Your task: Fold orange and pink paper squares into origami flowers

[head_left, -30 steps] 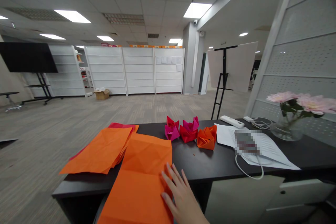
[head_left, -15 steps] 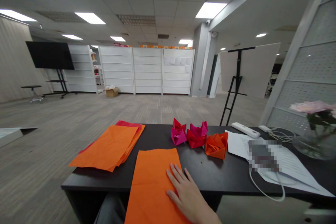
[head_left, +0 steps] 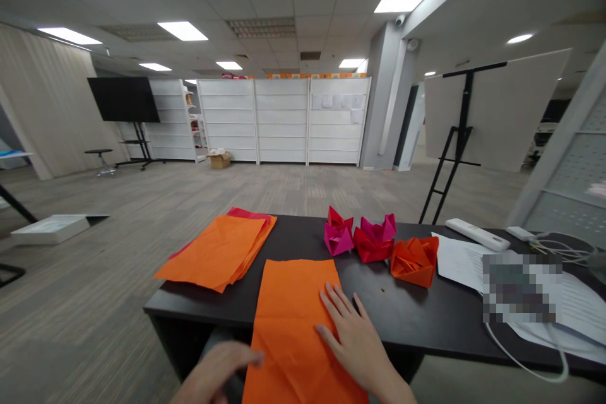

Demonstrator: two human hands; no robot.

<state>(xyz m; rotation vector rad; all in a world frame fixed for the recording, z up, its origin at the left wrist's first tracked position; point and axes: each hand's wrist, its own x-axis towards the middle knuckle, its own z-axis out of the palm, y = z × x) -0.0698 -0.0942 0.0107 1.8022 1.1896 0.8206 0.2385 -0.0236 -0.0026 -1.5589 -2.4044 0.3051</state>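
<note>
Orange paper sheet [head_left: 293,315] at the desk's [head_left: 379,309] 6 o'clock edge.
Your right hand [head_left: 353,344] lies open, flat on it; left hand [head_left: 213,375] open, empty, at its 8 o'clock side. Press evenly, smoothing outward.

1. The right hand [head_left: 353,341] comes in from the bottom edge, right of centre. Its bare wrist and forearm angle up and to the left.
2. This hand lies flat, palm down, and grips nothing. The four fingers are straight and slightly fanned, pointing away from the body and a little to the left. The thumb stretches out to the left.
3. The left hand [head_left: 215,371] shows at the bottom edge. It is left of the right hand, closer to the body, and apart from it.
4. The left hand is blurred. Its back faces up and its fingers reach loosely to the right, uncurled, holding nothing.
</note>
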